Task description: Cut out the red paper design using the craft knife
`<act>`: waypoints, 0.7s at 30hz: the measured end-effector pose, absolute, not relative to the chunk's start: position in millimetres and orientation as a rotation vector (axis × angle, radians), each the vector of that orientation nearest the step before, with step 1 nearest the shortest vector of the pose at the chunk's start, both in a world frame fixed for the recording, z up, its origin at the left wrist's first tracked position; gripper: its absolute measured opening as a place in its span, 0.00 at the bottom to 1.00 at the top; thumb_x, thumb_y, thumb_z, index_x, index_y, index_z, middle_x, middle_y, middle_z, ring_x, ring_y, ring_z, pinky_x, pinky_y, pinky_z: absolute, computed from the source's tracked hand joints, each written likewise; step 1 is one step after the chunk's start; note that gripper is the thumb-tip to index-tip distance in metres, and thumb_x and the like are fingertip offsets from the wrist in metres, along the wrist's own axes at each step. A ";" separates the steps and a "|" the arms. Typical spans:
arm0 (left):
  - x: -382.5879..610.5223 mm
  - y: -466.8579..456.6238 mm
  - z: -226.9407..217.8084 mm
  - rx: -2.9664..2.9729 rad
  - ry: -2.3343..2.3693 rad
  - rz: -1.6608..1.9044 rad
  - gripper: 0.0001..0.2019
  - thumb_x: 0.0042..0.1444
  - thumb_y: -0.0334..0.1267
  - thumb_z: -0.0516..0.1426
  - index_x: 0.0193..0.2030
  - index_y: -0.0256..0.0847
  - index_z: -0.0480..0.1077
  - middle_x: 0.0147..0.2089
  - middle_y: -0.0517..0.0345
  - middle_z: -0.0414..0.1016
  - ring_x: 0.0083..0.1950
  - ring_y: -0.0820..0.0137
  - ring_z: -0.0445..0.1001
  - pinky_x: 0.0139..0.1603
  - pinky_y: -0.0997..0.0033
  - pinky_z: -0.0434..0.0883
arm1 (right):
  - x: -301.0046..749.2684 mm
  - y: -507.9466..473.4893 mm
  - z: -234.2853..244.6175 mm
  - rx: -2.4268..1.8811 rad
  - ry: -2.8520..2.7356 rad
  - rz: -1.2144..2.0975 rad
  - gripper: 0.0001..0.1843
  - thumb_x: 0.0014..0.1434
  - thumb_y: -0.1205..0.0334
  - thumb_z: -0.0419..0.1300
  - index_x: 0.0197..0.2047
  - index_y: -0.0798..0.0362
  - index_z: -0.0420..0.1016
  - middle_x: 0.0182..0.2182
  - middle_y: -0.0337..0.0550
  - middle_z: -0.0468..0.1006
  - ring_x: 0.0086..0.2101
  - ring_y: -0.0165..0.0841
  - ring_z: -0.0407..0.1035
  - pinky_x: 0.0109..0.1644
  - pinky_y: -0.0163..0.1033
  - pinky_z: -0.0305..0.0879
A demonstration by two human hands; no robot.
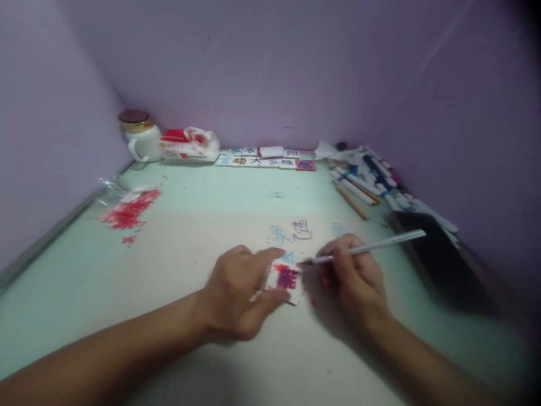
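My left hand (240, 290) is closed on a small white card (295, 293), with the thumb on its near edge and the index finger at its far edge. A red and purple character fills the middle of the card. In my right hand (357, 279) is a slim white pen (380, 244), tilted so that its dark tip is beside the card's far right corner; whether the tip touches is blurred. Under both hands lies a pale sheet (169, 270). Just beyond the card, blue and dark characters (301, 230) are written on it.
A dark phone-like slab (439, 265) lies right of my right hand, near scattered markers (353, 189). Lettered cards (264, 162) line the back wall beside a tissue pack (190, 148) and a white mug (147, 144). Red shavings (131, 211) lie at the left.
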State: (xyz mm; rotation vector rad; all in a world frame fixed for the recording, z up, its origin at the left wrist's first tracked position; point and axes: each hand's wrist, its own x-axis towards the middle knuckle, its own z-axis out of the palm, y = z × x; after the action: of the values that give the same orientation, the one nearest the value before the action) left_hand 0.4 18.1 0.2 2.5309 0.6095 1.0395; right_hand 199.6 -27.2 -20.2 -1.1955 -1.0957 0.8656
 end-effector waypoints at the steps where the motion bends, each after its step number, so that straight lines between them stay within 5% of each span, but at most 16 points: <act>1: -0.5 19.6 -0.5 2.516 0.628 1.065 0.17 0.60 0.38 0.51 0.55 0.34 0.63 0.25 0.60 0.69 0.25 0.69 0.65 0.32 0.64 0.65 | 199.7 -26.9 -19.8 -1.190 -1.090 0.873 0.18 0.65 0.47 0.53 0.30 0.51 0.66 0.15 0.31 0.64 0.16 0.25 0.56 0.18 0.31 0.51; 4: -1.0 25.0 -0.6 2.574 0.665 0.942 0.21 0.52 0.34 0.52 0.54 0.33 0.65 0.41 0.47 0.72 0.41 0.60 0.70 0.43 0.55 0.67 | 200.1 -27.0 -20.2 -1.189 -1.088 0.880 0.18 0.65 0.48 0.53 0.30 0.51 0.65 0.16 0.31 0.63 0.16 0.25 0.56 0.19 0.31 0.51; 7: 1.6 27.8 1.8 2.669 0.616 0.644 0.28 0.44 0.33 0.52 0.56 0.31 0.64 0.53 0.39 0.66 0.53 0.52 0.65 0.52 0.45 0.64 | 201.0 -26.9 -21.6 -1.190 -1.097 0.870 0.18 0.65 0.48 0.52 0.30 0.51 0.65 0.16 0.30 0.63 0.17 0.25 0.56 0.19 0.32 0.51; 15: 7.1 25.7 4.1 2.645 0.686 0.587 0.19 0.50 0.38 0.57 0.48 0.33 0.69 0.41 0.47 0.69 0.42 0.58 0.66 0.47 0.49 0.63 | 203.3 -26.1 -21.8 -1.201 -1.162 0.874 0.17 0.66 0.49 0.52 0.30 0.51 0.65 0.18 0.31 0.63 0.18 0.24 0.56 0.20 0.32 0.50; 21: 6.3 24.8 1.5 2.606 0.731 0.568 0.19 0.53 0.43 0.58 0.49 0.35 0.69 0.41 0.48 0.69 0.43 0.58 0.65 0.48 0.51 0.62 | 203.0 -29.2 -23.7 -1.150 -1.198 0.924 0.16 0.67 0.50 0.52 0.31 0.51 0.64 0.18 0.30 0.62 0.18 0.24 0.57 0.21 0.32 0.52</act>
State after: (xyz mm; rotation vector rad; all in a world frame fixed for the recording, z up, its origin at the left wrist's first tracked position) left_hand 6.3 24.8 1.5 2.6059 0.7309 0.5676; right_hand 203.0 -29.2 -23.7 -1.1503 -1.1984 0.9237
